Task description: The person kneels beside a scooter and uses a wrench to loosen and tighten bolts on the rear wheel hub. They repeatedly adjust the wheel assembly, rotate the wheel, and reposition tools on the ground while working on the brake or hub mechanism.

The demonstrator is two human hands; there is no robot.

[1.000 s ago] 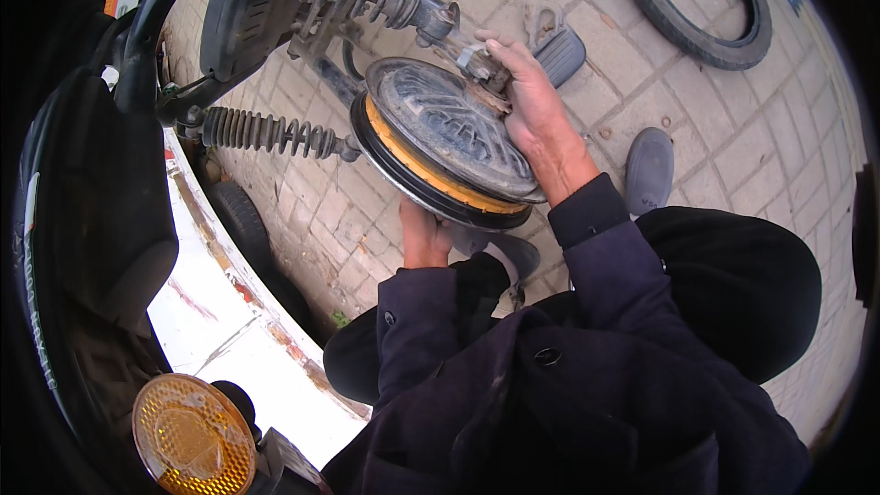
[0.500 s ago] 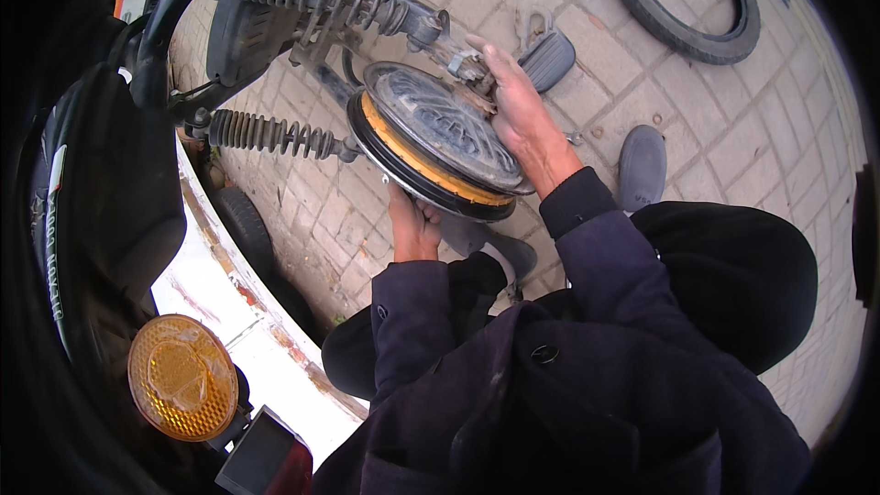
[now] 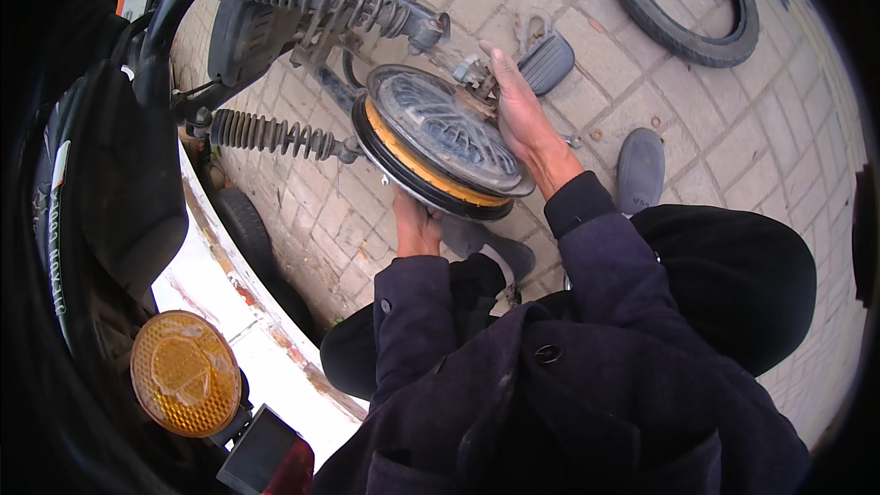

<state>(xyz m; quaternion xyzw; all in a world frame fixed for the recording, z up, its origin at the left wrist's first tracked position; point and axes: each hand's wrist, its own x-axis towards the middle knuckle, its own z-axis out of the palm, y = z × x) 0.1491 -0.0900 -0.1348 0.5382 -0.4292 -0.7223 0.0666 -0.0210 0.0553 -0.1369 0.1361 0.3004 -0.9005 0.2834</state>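
A wheel without a tyre (image 3: 440, 128), with a dusty grey hub cover and a yellow band in its black rim, sits tilted at the rear of a two-wheeled vehicle. My left hand (image 3: 419, 227) is at the rim's near lower edge, its fingers curled under it and partly hidden. Against the wheel's right side lies my right hand (image 3: 530, 124), fingers stretched out beside the axle fittings (image 3: 472, 73). A valve stem (image 3: 386, 181) sticks out from the rim near my left hand.
Two coil shock absorbers (image 3: 275, 134) reach toward the wheel from the left. A loose tyre (image 3: 733, 46) lies on the paving at upper right. Nearby are a footrest (image 3: 547, 64) and a grey shoe (image 3: 641, 170). An orange reflector (image 3: 185, 374) stands at lower left.
The wheel has shifted very slightly to the right, and both my hands have moved a little with it. My right hand sits slightly lower on its side.
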